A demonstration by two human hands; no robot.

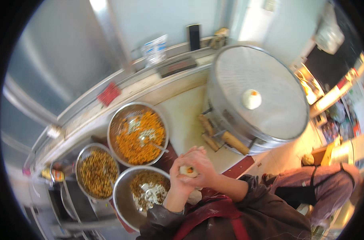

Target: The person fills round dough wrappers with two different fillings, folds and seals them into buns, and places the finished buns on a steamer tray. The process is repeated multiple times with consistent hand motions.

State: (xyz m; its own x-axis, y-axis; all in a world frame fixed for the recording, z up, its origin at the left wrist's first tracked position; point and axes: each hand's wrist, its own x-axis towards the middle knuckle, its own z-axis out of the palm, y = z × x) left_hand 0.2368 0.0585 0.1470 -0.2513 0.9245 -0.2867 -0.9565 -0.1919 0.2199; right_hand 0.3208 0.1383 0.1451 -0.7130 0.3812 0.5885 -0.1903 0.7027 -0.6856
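Observation:
My left hand (180,180) and my right hand (204,171) are cupped together around a white dough bun (188,171) with orange filling showing at its top. To their left, a steel bowl of orange shredded filling (140,136) holds a spoon. Below it stands a steel bowl of brownish filling topped with white pieces (150,192). Farther left is a smaller steel bowl of yellow-brown chopped filling (98,174). On the large round steamer tray (230,75) at the right sits one formed bun (251,99). Pale dough (194,196) shows partly below my hands.
Wooden handles (235,142) stick out from the steamer's side. Along the back ledge are a dark phone-like slab (194,37), a white and blue packet (155,50) and a red packet (109,94). Another person in a pinkish garment (329,186) is at the lower right.

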